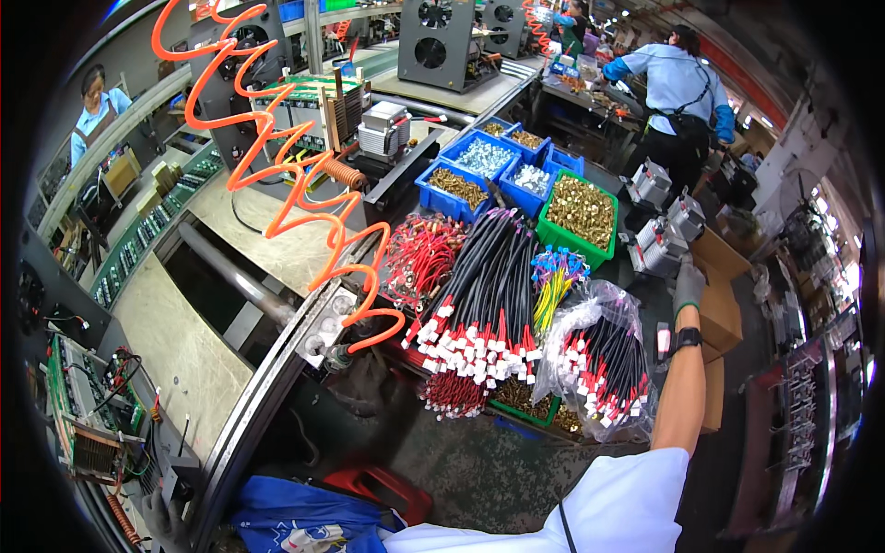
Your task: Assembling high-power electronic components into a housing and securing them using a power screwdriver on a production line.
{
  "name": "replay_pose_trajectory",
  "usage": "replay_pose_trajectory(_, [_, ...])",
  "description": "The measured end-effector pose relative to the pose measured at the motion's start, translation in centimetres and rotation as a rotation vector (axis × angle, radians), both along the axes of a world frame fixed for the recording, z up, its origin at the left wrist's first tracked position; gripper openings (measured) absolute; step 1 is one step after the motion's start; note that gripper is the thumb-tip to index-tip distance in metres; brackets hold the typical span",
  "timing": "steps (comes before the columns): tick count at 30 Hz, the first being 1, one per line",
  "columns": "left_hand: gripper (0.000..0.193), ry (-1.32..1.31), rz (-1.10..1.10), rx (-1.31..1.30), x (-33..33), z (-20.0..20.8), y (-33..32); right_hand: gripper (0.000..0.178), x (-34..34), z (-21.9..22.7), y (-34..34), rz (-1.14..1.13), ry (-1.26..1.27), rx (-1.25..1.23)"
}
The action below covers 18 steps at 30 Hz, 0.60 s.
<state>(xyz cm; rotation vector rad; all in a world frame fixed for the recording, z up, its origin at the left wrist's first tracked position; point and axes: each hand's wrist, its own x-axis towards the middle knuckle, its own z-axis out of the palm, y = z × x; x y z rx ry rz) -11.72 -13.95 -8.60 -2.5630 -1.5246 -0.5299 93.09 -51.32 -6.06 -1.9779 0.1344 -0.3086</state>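
My right arm stretches far out to the right. My right hand (688,284), in a grey glove, is at a group of silver finned metal blocks (658,249) beside a cardboard box (722,276). Its fingertips are hidden against the blocks, so their grip does not show. Down at the lower left, my left hand (166,523), also gloved in grey, has its fingers stretched upward and apart. It is beside a dark metal bracket (181,476), below a unit with a green circuit board and copper-coloured fins (97,452).
An orange coiled air hose (267,170) hangs over the metal-edged bench (180,355). Bundles of black cables with white connectors (484,295), red wires (422,258), blue bins (454,189) and a green bin (579,217) of brass screws stand ahead. A co-worker (682,92) stands beyond.
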Motion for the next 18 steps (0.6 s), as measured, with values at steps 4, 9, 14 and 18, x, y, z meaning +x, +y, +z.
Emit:
replay_pose_trajectory(4, [0.036,-0.065,-0.018,0.032,-1.8,-1.7,0.7,0.049,-4.1,1.0,-2.6,0.160,0.204,0.157])
replay_pose_trajectory(9, [0.036,-0.085,-0.054,0.015,-1.7,-1.7,0.7,0.077,-3.0,2.6,-3.8,0.386,0.224,0.486])
replay_pose_trajectory(14, [0.036,-0.096,-0.067,0.007,-0.1,-0.3,0.1,0.081,-1.1,4.5,-2.8,0.474,0.637,0.455])
replay_pose_trajectory(18, [0.034,-0.081,-0.009,0.033,0.9,-0.1,-0.1,0.078,-2.5,4.9,-2.1,0.382,0.710,0.522])
